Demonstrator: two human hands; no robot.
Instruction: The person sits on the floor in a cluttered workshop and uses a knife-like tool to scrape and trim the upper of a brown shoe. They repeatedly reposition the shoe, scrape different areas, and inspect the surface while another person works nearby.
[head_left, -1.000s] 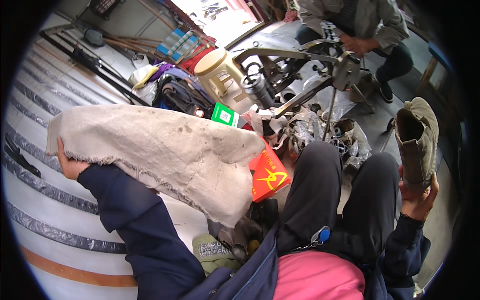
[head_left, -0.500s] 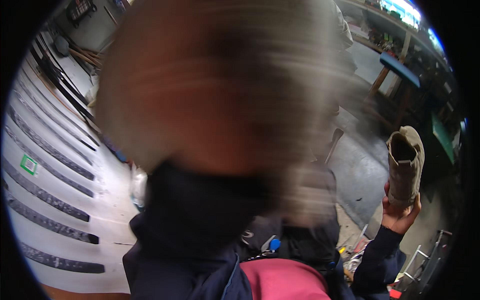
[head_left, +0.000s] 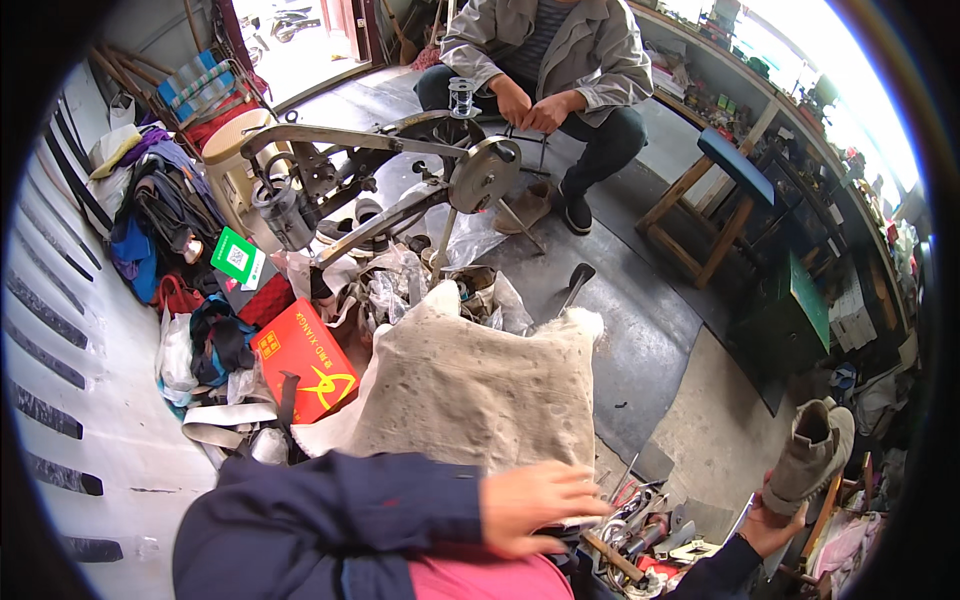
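Note:
At the lower right, my right hand (head_left: 776,520) grips a grey-beige ankle boot (head_left: 803,460) from below, its top opening upward. My left forearm lies across my body. My left hand (head_left: 540,507) is over the near edge of a stained beige cloth (head_left: 480,385) draped on my lap. Its fingers are stretched out, slightly blurred, with nothing seen in them. Hand tools, among them a hammer (head_left: 612,556), lie in a pile between my two hands.
A hand-cranked sewing machine (head_left: 400,170) stands ahead, shoes beneath it. Beyond it a person (head_left: 555,75) sits, hands together. A red box (head_left: 308,360) and bags lie left; a blue-topped stool (head_left: 735,165) and green-topped box (head_left: 790,310) stand right.
My left arm and hand, blurred and close to the camera before, have dropped to my lap. My right hand has lowered the boot. The sewing machine and seated person have come into clear view.

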